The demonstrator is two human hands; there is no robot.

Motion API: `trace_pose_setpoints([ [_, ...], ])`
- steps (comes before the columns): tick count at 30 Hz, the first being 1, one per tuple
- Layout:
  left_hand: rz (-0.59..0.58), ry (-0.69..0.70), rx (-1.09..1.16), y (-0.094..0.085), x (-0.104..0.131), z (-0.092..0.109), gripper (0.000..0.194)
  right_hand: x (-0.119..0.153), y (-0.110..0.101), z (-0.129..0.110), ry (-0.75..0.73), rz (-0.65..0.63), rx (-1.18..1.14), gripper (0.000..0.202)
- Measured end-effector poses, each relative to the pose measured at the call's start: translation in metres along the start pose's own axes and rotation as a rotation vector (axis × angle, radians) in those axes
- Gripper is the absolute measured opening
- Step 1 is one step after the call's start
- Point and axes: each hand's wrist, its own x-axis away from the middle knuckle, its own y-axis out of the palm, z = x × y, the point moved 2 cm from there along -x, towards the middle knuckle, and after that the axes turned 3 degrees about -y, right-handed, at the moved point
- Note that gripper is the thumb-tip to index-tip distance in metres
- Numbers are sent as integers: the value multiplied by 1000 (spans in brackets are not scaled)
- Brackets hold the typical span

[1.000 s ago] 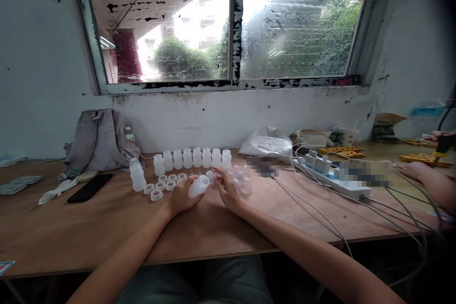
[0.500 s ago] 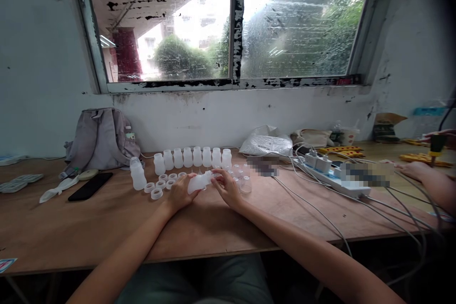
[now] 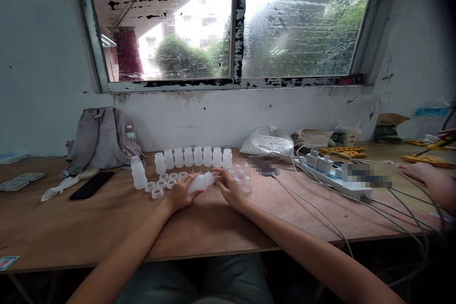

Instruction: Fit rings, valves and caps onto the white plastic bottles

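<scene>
My left hand [image 3: 184, 191] is wrapped round a frosted white bottle [image 3: 198, 183], tilted over with its neck to the right. At that neck, my right hand [image 3: 228, 189] has its fingers closed on a small clear piece whose kind is hard to make out. Behind my hands, a row of open frosted bottles [image 3: 188, 157] stands upright. White ring collars [image 3: 157, 193] lie left of my left hand, and clear teat-like tips [image 3: 200, 169] poke up behind the held bottle. Clear domed caps [image 3: 246, 184] are grouped beside my right hand. One bottle with a clear top [image 3: 138, 173] stands at the left.
A phone [image 3: 91, 185], a white strip-like item [image 3: 60, 187] and a backpack [image 3: 103, 137] are on the left. To the right are a plastic bag [image 3: 268, 142], a power strip [image 3: 335, 181] and trailing cables. Another person's hand [image 3: 420, 171] rests at the far right, near yellow tools [image 3: 427, 159].
My hands stay in place with the bottle, which sits at a slightly different tilt. At the far right, the yellow-and-black tool by the other person's hand has swung from upright to slanted.
</scene>
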Motion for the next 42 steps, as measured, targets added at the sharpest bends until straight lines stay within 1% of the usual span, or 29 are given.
trace_pose_setpoints([
  [4, -73, 13, 18, -2, 1, -1, 47, -1, 1, 6, 13, -18, -45, 21],
  [10, -140, 33, 54, -2, 4, -9, 40, -3, 1, 14, 30, -127, -8, 23],
  [12, -149, 29, 33, -2, 5, -10, 38, -3, 0, 15, 51, -159, -7, 25],
  [14, -157, 37, -4, -3, 5, -9, 40, -2, -1, 16, 108, -203, 1, 28],
  [17, -183, 103, -44, -4, 6, -4, 43, -1, -3, 18, 207, -297, 77, 40],
  [20, -193, 171, -56, -5, 6, 0, 44, -1, -4, 18, 255, -345, 157, 49],
  [24, -189, 169, -59, -5, 5, -1, 44, -3, -5, 16, 292, -347, 183, 51],
  [26, -180, 143, -67, -5, 5, -2, 44, -3, -4, 14, 272, -341, 149, 45],
  [29, -163, 111, -73, -5, 4, -5, 44, -1, -4, 11, 243, -337, 52, 31],
  [32, -178, 122, -72, -5, 5, -5, 44, 0, -5, 12, 249, -350, -7, 28],
  [34, -188, 137, -71, -5, 5, -3, 44, -1, -5, 13, 240, -350, 22, 32],
  [39, -203, 160, -61, -6, 5, 1, 43, -3, -5, 15, 245, -369, 183, 52],
  [41, -201, 145, -51, -6, 5, 0, 43, -4, -6, 14, 249, -350, 215, 53],
  [42, -194, 129, -44, -5, 5, 0, 42, -4, -6, 13, 242, -341, 210, 50],
])
